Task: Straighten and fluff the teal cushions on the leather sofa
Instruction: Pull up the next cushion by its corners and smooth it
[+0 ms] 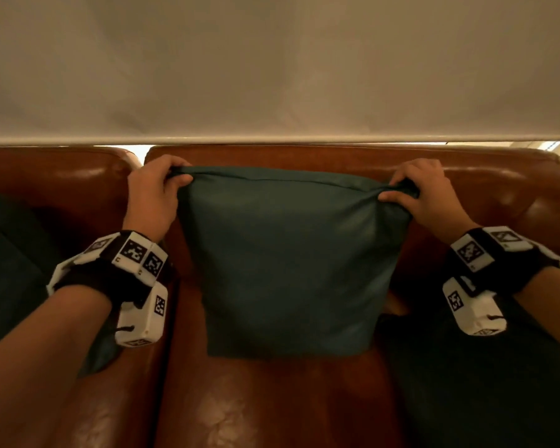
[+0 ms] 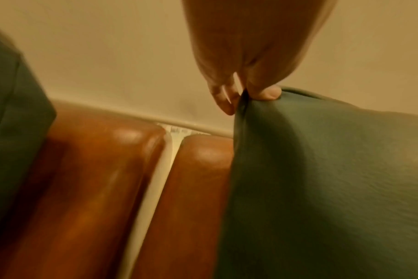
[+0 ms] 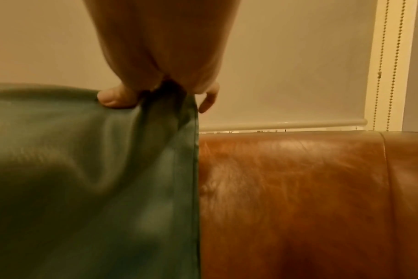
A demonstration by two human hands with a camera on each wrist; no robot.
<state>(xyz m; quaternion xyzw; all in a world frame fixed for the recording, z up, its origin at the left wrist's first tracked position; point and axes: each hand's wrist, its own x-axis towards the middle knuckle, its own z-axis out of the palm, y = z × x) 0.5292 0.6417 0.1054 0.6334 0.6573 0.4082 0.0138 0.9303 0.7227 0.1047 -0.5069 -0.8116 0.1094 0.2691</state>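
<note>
A teal cushion (image 1: 291,263) stands upright against the backrest of the brown leather sofa (image 1: 272,399), in the middle of the head view. My left hand (image 1: 162,185) pinches its top left corner, thumb in front and fingers behind. My right hand (image 1: 414,189) pinches its top right corner, where the fabric bunches. The left wrist view shows my left hand (image 2: 246,94) pinching the teal cushion (image 2: 334,179) at its corner. The right wrist view shows my right hand (image 3: 160,90) gripping the gathered corner of the teal cushion (image 3: 95,179).
A second teal cushion (image 1: 10,270) lies at the left on the sofa, a darker one (image 1: 482,383) at the lower right. A cream roller blind (image 1: 272,66) hangs just behind the backrest. A bead chain (image 3: 382,66) hangs at the blind's right edge.
</note>
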